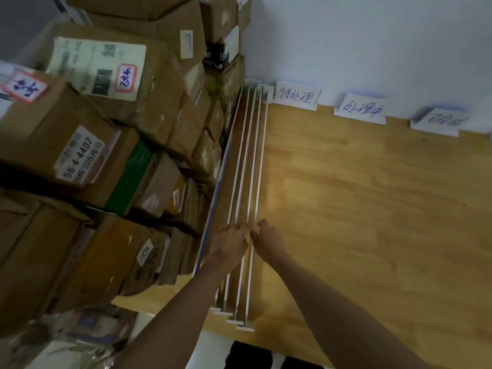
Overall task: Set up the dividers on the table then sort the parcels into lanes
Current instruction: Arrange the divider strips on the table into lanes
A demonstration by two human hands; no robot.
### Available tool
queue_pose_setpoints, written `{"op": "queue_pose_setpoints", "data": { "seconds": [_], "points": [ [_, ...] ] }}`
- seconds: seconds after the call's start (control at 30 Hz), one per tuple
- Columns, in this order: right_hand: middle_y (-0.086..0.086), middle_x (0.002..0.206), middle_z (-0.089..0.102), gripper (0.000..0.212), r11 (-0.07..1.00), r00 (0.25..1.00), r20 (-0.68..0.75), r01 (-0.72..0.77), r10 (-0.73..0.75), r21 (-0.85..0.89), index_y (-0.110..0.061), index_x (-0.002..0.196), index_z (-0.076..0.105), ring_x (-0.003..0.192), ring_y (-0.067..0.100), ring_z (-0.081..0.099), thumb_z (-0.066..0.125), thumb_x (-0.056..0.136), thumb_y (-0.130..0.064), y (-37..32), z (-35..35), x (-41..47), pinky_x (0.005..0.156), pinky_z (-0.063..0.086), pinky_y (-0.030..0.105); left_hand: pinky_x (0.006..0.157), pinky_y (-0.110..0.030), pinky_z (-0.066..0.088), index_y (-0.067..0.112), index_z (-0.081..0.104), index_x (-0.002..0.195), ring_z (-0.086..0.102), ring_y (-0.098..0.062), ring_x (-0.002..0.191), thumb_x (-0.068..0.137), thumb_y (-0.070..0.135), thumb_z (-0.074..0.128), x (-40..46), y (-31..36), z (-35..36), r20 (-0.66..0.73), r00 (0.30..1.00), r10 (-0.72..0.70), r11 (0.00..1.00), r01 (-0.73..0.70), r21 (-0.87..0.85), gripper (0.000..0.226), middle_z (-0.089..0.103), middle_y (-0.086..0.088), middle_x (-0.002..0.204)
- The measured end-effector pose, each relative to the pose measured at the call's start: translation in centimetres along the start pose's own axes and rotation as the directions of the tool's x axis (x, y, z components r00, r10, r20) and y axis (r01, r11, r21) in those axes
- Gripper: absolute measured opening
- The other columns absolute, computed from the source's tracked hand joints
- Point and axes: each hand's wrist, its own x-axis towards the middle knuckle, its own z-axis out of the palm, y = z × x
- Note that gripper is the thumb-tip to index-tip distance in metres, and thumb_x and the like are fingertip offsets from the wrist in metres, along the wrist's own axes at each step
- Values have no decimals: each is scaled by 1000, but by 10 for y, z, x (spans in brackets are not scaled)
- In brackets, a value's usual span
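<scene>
Cardboard parcels [87, 145], labelled, stacked along the table's left edge. Just right of them, white dividers [250, 198] stand bunched side by side on the wooden table [372, 209], long axes running from the near edge to the far edge at the wall. Left hand [229, 246] reaches over the inner dividers, fingers curled on a top edge; exact grip not resolvable. Right hand [266, 241] pinches the rightmost divider [262, 155], thumb up. Three handwritten paper labels [359, 109] line the far edge.
</scene>
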Motion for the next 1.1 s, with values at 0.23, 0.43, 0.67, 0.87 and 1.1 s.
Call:
{"op": "queue_pose_setpoints", "data": {
  "seconds": [0.23, 0.43, 0.67, 0.87, 1.1],
  "points": [
    [17, 117, 61, 30, 996, 996, 9, -85, 84, 29, -7, 122, 48, 109, 36, 60, 52, 97, -22, -2, 4, 7, 84, 48, 39, 84, -31, 52, 22, 54, 123, 66, -18, 99, 94, 31, 59, 8, 0, 1, -31, 997, -65, 998, 66, 26, 31, 68, 0, 110],
    [13, 108, 62, 29, 996, 996, -18, -82, 82, 31, -8, 115, 51, 99, 31, 63, 62, 91, -21, 0, -4, 5, 78, 54, 39, 75, -29, 52, 19, 49, 125, 66, -20, 100, 95, 34, 61, 12, 12, 1, -5, 986, -169, 985, 169, -26, 36, 67, -4, 111],
    [10, 108, 60, 28, 998, 997, -47, -64, 64, 1, -10, 118, 50, 92, 24, 61, 59, 92, -16, 12, -14, -5, 66, 45, 31, 75, -30, 57, 19, 53, 123, 66, -15, 91, 95, 26, 58, 12, 23, 6, 9, 971, -239, 967, 238, -85, 29, 66, -1, 105],
    [13, 112, 61, 28, 995, 996, -73, -56, 49, -86, -8, 116, 49, 101, 33, 62, 58, 92, -18, 25, -30, -17, 67, 39, 33, 71, -30, 58, 16, 54, 122, 68, -16, 85, 95, 21, 59, 5, 34, -1, -35, 963, -268, 951, 258, -170, 28, 68, -3, 98],
    [12, 114, 62, 29, 988, 991, -121, -70, 53, -138, -10, 119, 51, 103, 31, 63, 58, 93, -21, 43, -48, -38, 73, 46, 34, 70, -31, 55, 13, 52, 123, 68, -24, 94, 94, 16, 58, -9, 50, -5, -24, 959, -284, 940, 273, -204, 29, 69, -9, 104]
  ]
}}
